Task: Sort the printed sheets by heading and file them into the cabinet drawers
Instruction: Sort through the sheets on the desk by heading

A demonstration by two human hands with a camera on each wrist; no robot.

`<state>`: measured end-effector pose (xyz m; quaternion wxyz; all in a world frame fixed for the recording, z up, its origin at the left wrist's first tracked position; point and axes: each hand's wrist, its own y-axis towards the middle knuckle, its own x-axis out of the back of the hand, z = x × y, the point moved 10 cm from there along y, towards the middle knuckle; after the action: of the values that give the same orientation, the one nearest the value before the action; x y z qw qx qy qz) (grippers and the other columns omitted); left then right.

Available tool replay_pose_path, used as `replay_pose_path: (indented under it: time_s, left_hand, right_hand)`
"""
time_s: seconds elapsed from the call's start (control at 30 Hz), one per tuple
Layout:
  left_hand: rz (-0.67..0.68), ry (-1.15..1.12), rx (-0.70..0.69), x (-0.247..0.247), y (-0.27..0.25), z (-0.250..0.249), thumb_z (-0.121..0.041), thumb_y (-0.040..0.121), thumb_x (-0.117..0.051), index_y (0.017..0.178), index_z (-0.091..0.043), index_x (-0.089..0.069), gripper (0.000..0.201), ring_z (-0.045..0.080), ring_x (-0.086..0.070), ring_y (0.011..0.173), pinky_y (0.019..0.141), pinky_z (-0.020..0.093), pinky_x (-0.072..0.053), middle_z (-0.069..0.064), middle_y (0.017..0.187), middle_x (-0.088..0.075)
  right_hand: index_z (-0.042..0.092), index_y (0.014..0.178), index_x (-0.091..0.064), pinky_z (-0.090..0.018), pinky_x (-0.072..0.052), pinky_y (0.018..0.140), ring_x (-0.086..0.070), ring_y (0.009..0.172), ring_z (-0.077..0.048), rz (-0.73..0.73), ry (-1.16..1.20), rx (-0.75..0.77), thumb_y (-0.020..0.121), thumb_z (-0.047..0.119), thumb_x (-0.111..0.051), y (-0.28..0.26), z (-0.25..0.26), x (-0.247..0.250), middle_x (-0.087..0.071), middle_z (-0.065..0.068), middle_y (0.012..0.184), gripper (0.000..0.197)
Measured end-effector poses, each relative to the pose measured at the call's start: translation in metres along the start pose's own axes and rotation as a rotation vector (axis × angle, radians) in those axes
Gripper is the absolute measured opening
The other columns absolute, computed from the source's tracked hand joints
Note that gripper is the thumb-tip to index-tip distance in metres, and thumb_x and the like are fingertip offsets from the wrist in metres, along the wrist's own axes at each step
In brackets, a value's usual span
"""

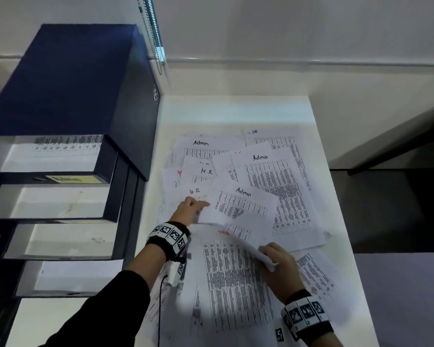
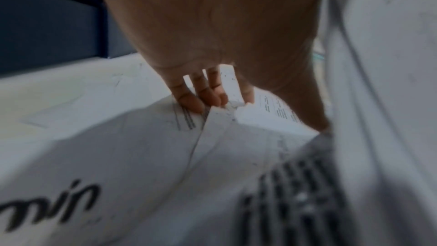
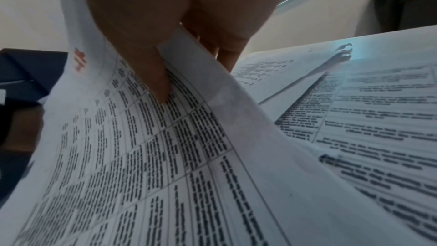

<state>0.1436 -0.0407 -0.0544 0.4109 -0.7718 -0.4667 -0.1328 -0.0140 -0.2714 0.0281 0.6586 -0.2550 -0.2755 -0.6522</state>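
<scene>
- Looking down from the head view: loose printed sheets (image 1: 266,186) lie scattered and overlapping across the white table (image 1: 236,108), centre to lower right of frame.
- Headings legible from this view only: "Admin" on three sheets, "H.R" on two or three, "HR" on one at upper centre.
- Dark blue cabinet (image 1: 68,81) fills the left of the frame; its drawers (image 1: 58,201) stand pulled out in steps. Top drawer already holds a printed sheet; a yellow label on its front edge is too blurred to read.
- Left hand (image 1: 189,209) sits at the left edge of the pile, at the corner of the nearest "Admin" sheet (image 1: 243,209).
- Left wrist view adds the detail: fingers (image 2: 189,100) curl down and pinch a bent paper edge; blurred handwriting "min" shows at lower left.
- Right hand (image 1: 277,261) at lower centre holds a sheet with a red heading (image 1: 236,271), lifted and curving off the table.
- Right wrist view shows the grip: thumb (image 3: 151,70) on the printed face, fingers behind the folded edge. The red mark sits upper left, unreadable.
- Both wrists carry black bands with square coded markers, seen from the head view alone.
</scene>
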Motion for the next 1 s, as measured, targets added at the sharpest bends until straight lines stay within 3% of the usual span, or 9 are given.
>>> replay_pose_path:
  time_s: [0.07,0.13,0.23,0.33,0.47,0.63,0.73,0.9,1.0]
  left_hand:
    - [-0.018,-0.140,0.038,-0.002,-0.005,0.002,-0.022,0.086,-0.072,0.104,-0.018,-0.065,0.019,0.021,-0.055,0.085,0.090,0.034,-0.049,0.000,0.089,-0.052]
    - [-0.061,-0.253,0.028,0.002,-0.017,0.000,-0.028,0.079,-0.080,0.096,-0.018,-0.066,0.025,0.017,-0.056,0.075,0.082,0.034,-0.051,-0.003,0.079,-0.058]
    - [-0.105,-0.345,-0.009,0.011,-0.031,0.001,-0.025,0.079,-0.080,0.085,-0.026,-0.069,0.013,0.012,-0.060,0.075,0.079,0.028,-0.051,-0.007,0.078,-0.066]
    - [-0.223,-0.488,0.011,0.033,-0.045,0.002,-0.025,0.083,-0.077,0.091,-0.022,-0.070,0.011,0.012,-0.061,0.084,0.085,0.026,-0.048,-0.006,0.089,-0.069]
    - [-0.357,-0.721,0.037,0.061,-0.073,0.013,-0.019,0.096,-0.059,0.092,-0.014,-0.059,0.007,0.013,-0.053,0.082,0.074,0.019,-0.044,-0.004,0.085,-0.060]
    - [-0.461,-0.914,0.094,0.080,-0.096,0.043,-0.021,0.100,-0.052,0.086,-0.013,-0.057,0.017,0.016,-0.057,0.075,0.067,0.026,-0.045,0.000,0.077,-0.065]
    - [-0.460,-0.939,0.066,0.087,-0.108,0.044,-0.025,0.096,-0.059,0.082,-0.013,-0.061,0.019,0.013,-0.061,0.064,0.061,0.024,-0.049,-0.002,0.068,-0.069]
    - [-0.444,-1.020,0.043,0.083,-0.122,0.039,-0.023,0.094,-0.063,0.091,-0.007,-0.067,0.016,0.014,-0.066,0.066,0.059,0.021,-0.054,0.005,0.076,-0.073]
    - [-0.476,-1.015,0.065,0.087,-0.126,0.040,-0.032,0.098,-0.056,0.107,-0.007,-0.070,0.031,0.017,-0.071,0.085,0.079,0.031,-0.058,0.005,0.091,-0.076]
  right_hand:
    - [0.017,0.085,-0.070,-0.013,-0.050,0.055,-0.055,0.065,0.002,-0.024,-0.012,-0.012,0.078,0.008,-0.073,-0.002,0.002,0.001,-0.058,0.013,0.083,0.012]
    - [0.017,0.087,-0.070,-0.010,-0.049,0.055,-0.055,0.065,0.003,-0.053,0.001,0.007,0.081,0.016,-0.071,-0.004,0.008,0.004,-0.057,0.012,0.087,0.006]
    - [0.017,0.090,-0.071,-0.008,-0.052,0.059,-0.058,0.072,0.005,-0.091,0.034,0.019,0.081,0.022,-0.069,-0.006,0.016,0.009,-0.057,0.010,0.099,0.011]
    - [0.012,0.080,-0.068,-0.013,-0.053,0.053,-0.060,0.066,-0.001,-0.104,0.062,0.061,0.081,0.023,-0.068,-0.007,0.022,0.010,-0.059,0.008,0.098,0.011]
    - [0.024,0.071,-0.057,-0.012,-0.044,0.056,-0.054,0.067,0.002,-0.020,0.072,0.175,0.071,0.011,-0.069,-0.009,0.047,0.003,-0.054,0.021,0.091,0.019]
    - [0.020,0.085,-0.067,-0.022,-0.054,0.061,-0.068,0.077,-0.017,0.136,-0.025,0.329,0.067,0.016,-0.048,-0.020,0.096,-0.023,-0.072,0.007,0.093,0.026]
    - [0.018,0.083,-0.062,-0.022,-0.052,0.059,-0.064,0.073,-0.014,0.133,-0.026,0.345,0.068,0.010,-0.055,-0.022,0.105,-0.025,-0.070,0.007,0.092,0.018]
    - [0.026,0.081,-0.057,-0.007,-0.040,0.052,-0.045,0.053,0.005,0.066,0.072,0.159,0.082,0.024,-0.066,-0.022,0.091,-0.024,-0.059,0.012,0.065,0.009]
    - [0.007,0.071,-0.062,-0.033,-0.054,0.050,-0.053,0.050,-0.008,-0.027,0.419,-0.240,0.074,0.052,-0.074,-0.019,0.048,-0.018,-0.061,-0.007,0.055,0.047]
